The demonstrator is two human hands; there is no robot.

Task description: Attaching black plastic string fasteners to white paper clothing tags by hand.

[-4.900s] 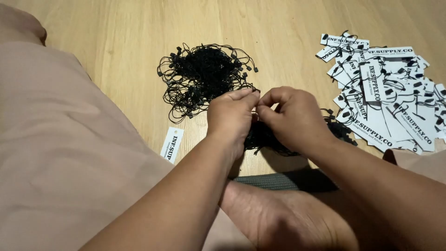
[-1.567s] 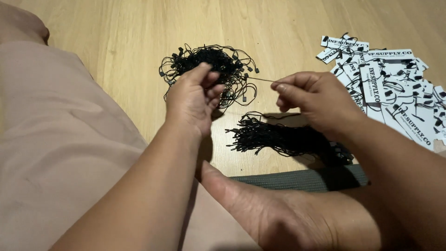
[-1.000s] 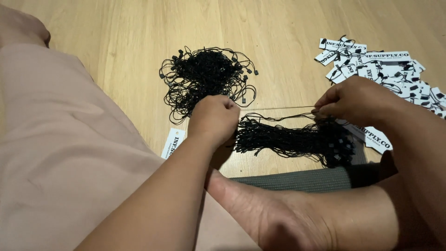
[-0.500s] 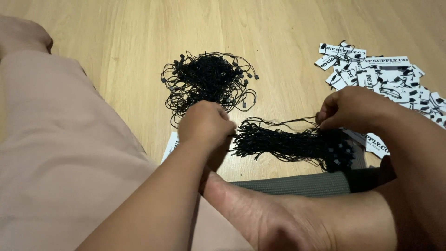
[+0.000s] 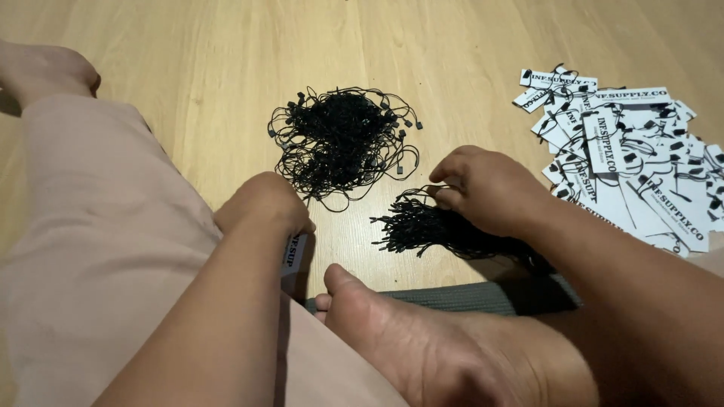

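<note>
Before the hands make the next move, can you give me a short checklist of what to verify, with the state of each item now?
1. Left hand on the small white tag by the knee: ok, the hand covers its upper end, though the grip itself is hidden.
2. Right hand at the straight bundle of black strings: ok, its fingers rest on the upper edge.
3. One single string pinched out: cannot tell, the fingertips hide it.
4. Tangled pile of black loops apart from the bundle: ok, bare floor lies between them.
5. Heap of white tags within reach on the right: ok.
6. Foot off the strings: ok, it lies just below them.
</note>
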